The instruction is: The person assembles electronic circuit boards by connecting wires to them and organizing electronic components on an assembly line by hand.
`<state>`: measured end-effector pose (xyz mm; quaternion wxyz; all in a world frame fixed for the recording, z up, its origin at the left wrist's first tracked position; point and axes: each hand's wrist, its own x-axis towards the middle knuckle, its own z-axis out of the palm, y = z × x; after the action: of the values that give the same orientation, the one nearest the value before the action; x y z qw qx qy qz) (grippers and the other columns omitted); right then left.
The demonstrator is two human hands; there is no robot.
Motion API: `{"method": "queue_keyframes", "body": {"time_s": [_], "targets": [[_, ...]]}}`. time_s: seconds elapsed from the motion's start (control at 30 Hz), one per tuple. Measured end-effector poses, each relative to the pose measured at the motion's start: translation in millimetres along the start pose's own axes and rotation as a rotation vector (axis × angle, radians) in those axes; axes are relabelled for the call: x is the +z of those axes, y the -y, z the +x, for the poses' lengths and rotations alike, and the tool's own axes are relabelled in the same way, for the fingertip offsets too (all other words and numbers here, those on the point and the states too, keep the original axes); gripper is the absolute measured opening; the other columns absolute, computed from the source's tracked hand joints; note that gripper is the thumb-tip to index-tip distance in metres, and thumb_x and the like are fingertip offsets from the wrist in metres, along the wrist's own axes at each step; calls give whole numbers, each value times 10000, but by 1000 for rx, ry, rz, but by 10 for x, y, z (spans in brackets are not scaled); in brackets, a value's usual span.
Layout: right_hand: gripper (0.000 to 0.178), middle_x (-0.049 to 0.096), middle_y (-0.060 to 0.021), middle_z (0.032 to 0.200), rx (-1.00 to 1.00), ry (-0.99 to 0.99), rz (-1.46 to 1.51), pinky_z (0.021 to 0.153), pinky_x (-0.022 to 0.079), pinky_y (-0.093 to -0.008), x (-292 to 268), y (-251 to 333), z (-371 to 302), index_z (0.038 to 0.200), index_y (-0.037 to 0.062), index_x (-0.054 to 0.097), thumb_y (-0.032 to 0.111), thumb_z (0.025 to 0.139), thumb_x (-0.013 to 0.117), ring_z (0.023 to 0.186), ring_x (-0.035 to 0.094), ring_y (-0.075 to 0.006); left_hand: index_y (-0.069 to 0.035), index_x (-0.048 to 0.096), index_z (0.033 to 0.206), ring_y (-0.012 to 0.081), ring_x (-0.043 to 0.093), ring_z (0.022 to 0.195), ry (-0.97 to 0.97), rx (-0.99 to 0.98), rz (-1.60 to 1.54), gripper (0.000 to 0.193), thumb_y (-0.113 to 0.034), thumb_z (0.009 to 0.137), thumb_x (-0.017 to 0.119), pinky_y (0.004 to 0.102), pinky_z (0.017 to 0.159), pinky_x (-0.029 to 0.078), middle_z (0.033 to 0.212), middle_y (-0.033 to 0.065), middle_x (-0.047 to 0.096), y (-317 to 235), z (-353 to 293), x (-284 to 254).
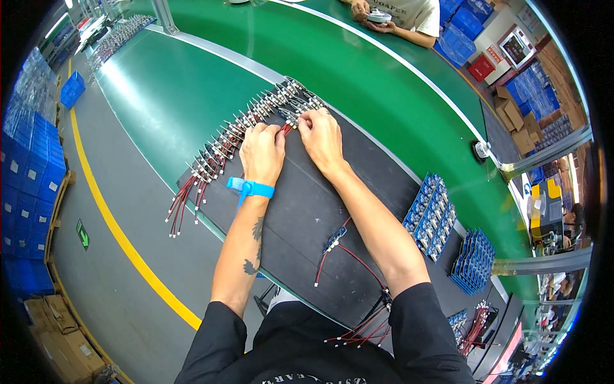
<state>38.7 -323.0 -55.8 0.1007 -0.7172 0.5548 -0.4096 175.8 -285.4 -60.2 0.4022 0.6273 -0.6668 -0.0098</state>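
Near the centre of the frame, the person's bare left hand [262, 150] is curled, its thumb and forefinger drawn together on short red wires [286, 129] that show at the fingertips. The bare right hand [322, 137], just beside it on the right, is also curled, its thumb and forefinger tips brought close together beside the small boards; whether anything is pinched between them cannot be told. A bright blue plastic wrist strap [251, 188] circles the left wrist.

The wires lie in the gap between the hands, at the near side of a long, dense row of small upright circuit boards with silvery parts and dark red leads [243, 128]. This row slants from the upper centre down to the left along a matte black mat [307, 185], and leads with white plugs hang from its lower left end.

Below the centre, a single narrow blue circuit board [334, 239] with red leads lies on the mat, near the right forearm. To the right of that forearm are flat blue panels of boards with silvery parts [430, 217] and, lower, a stack of blue circuit panels [473, 261]. A bundle of red wires [474, 329] lies at lower right.

At the top of the frame, across a glossy green surface [384, 83], a co-worker's hands hold a round, pale disc-shaped part [378, 15].
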Motion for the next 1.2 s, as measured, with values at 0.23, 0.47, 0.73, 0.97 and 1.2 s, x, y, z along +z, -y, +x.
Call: {"method": "queue_keyframes", "body": {"time_s": [0.23, 0.47, 0.73, 0.97, 1.2], "targets": [[144, 627, -189, 913, 19, -58, 29, 722, 509, -481, 46, -34, -29, 888, 8, 635, 149, 881, 607, 823, 638, -388, -33, 693, 845, 325, 614, 846, -21, -51, -23, 79, -98, 809, 665, 431, 756, 505, 849, 133, 641, -36, 21, 27], [139, 633, -182, 895, 73, -6, -9, 720, 511, -474, -5, 26, -85, 862, 16, 652, 149, 872, 614, 818, 643, -375, -23, 678, 810, 353, 612, 823, -16, -109, -57, 79, -101, 794, 679, 448, 732, 500, 827, 148, 628, -16, -7, 41], [189, 681, -216, 825, 84, 144, 154, 694, 520, -392, -759, 185, -61, 900, -22, 690, 139, 848, 606, 758, 682, -322, -5, 678, 768, 380, 606, 835, -23, -41, -19, 109, -111, 793, 665, 468, 749, 492, 846, 192, 618, 6, 26, 43], [193, 670, -189, 975, -142, 724, -110, 767, 512, -384, -1632, 122, -654, 958, -16, 665, 102, 808, 645, 903, 647, -309, -30, 699, 924, 330, 600, 863, -165, 30, -163, 163, -171, 855, 659, 434, 780, 493, 904, 149, 619, -68, 54, -43], [190, 649, -108, 740, 136, 790, -171, 634, 500, -357, -1680, -65, -881, 876, -22, 645, 138, 794, 705, 673, 643, -253, -42, 694, 903, 309, 609, 844, -149, 42, -84, 140, -166, 867, 641, 421, 748, 499, 884, 107, 631, -172, 34, -214]]}}
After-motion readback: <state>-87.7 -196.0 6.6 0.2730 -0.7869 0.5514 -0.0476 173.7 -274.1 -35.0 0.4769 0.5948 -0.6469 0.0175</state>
